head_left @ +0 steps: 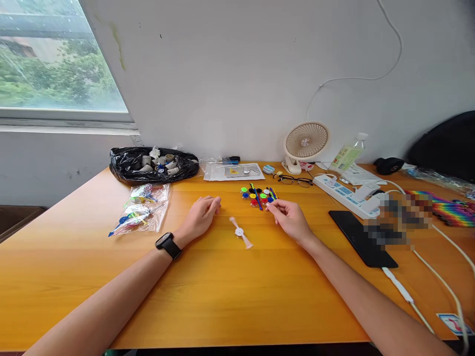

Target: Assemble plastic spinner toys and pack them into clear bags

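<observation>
A small white two-bladed propeller toy stands on the table between my hands, its blades slightly blurred. My left hand, with a black watch on the wrist, rests on the tabletop left of it, fingers curled in and apparently nothing in them. To the right, my right hand has thumb and forefinger pinched together beside a cluster of coloured round pieces; whether anything sits in the pinch is too small to make out. Blue and yellow-green strips lie over the cluster.
A clear bag of coloured parts lies at left, before a black plastic bag holding rubbish. At the back are a white packet, glasses and a clip fan. A power strip, phone and cables occupy the right.
</observation>
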A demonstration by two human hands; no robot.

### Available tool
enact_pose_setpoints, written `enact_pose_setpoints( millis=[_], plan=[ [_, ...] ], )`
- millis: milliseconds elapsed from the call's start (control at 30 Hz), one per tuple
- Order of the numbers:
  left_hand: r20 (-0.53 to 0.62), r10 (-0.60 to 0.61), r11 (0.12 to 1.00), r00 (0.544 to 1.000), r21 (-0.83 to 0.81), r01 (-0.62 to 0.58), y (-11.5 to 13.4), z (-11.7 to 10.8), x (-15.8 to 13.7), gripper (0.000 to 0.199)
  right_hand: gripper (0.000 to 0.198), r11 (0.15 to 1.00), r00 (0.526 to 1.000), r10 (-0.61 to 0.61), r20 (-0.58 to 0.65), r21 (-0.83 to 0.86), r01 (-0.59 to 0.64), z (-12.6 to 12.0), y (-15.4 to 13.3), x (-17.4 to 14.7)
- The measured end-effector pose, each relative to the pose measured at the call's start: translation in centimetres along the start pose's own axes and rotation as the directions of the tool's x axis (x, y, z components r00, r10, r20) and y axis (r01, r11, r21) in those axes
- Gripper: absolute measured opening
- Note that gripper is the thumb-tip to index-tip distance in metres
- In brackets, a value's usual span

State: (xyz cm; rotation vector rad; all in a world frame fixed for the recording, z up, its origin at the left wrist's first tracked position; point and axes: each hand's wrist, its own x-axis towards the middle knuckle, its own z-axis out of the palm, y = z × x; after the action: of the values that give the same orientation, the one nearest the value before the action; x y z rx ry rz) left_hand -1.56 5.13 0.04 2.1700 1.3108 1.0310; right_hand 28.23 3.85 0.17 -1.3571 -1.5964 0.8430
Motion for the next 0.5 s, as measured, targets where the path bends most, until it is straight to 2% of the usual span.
enact_pose_setpoints(
  millis=[100,200,267,367,500],
  plan=[
    [0.092,0.054,0.997,0.994,0.052,-0.059,-0.2,-0.1,-0.2,0.045,0.046,0.997,0.998,-0.045,0.042,-0.066,0.048,0.2,0.4,0.0],
    [0.117,0.09,0.995,0.989,0.035,-0.095,-0.2,-0.3,-0.5,0.045,0.041,0.977,0.992,-0.109,0.061,-0.175,0.118,0.3,0.5,-0.3],
    [0.095,0.055,0.998,0.994,0.026,-0.058,-0.1,-0.3,-0.6,0.04,0.039,0.958,0.988,-0.141,0.061,-0.242,0.151,0.4,0.6,-0.4],
    [0.025,-0.058,0.998,0.998,0.007,0.058,0.2,-0.2,-0.3,0.032,0.036,0.937,0.986,-0.155,0.059,-0.308,0.166,0.3,0.9,-0.4],
    [-0.033,-0.058,0.998,0.998,-0.037,0.057,0.7,-0.1,-0.1,0.047,0.032,0.923,0.988,-0.147,0.038,-0.353,0.151,0.2,1.2,-0.3]
  ],
)
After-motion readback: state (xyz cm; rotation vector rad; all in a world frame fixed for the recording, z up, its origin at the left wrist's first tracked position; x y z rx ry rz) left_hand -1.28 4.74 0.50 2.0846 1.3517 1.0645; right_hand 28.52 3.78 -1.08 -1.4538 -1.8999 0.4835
